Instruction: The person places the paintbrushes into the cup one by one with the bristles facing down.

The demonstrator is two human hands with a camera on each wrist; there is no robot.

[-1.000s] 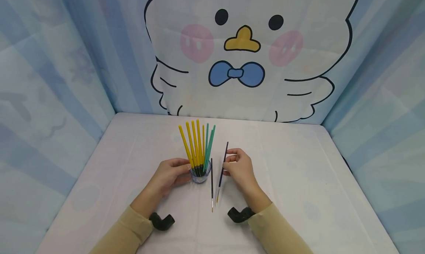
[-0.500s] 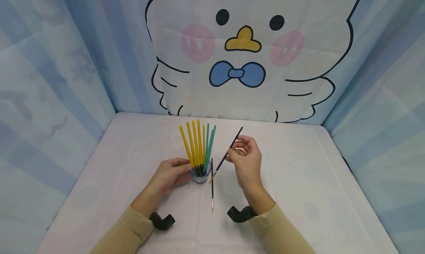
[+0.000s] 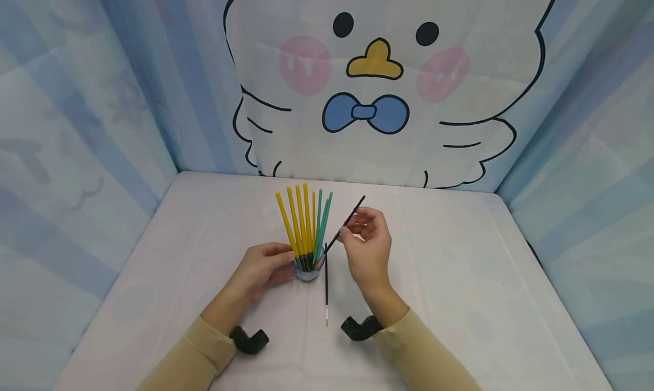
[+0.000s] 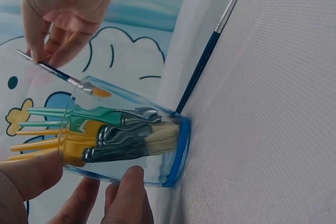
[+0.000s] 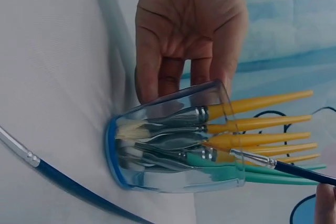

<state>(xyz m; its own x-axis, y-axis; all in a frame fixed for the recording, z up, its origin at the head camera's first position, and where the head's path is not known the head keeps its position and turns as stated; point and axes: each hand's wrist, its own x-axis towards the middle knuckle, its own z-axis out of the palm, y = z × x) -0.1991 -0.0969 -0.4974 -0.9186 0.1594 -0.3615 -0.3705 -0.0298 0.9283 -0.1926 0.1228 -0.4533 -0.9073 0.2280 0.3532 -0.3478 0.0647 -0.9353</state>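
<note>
A clear plastic cup (image 3: pixel 307 276) with a blue base stands on the table, holding several yellow-handled paintbrushes (image 3: pixel 298 221) and green-handled ones (image 3: pixel 323 221), bristles down. My left hand (image 3: pixel 260 270) holds the cup from its left side, thumb near the rim and fingers against the wall. A dark blue paintbrush (image 3: pixel 352 213) is pinched between the thumb and fingers of my right hand (image 3: pixel 370 249), tilted, handle up and to the right. In the left wrist view, its orange bristles (image 4: pixel 101 92) are just inside the cup's mouth. A second dark paintbrush (image 3: pixel 326 286) lies right beside the cup.
The table (image 3: pixel 449 266) has a pale pink-white cloth. A cartoon-printed curtain (image 3: pixel 388 152) hangs behind its back edge, with blue and white curtains at both sides. A black curved piece (image 3: pixel 250 341) sits at each wrist by the tan sleeves (image 3: pixel 429 351).
My right hand has raised the dark blue paintbrush, tilted it and moved it left so its bristles enter the cup's mouth. The left hand and cup have stayed in place.
</note>
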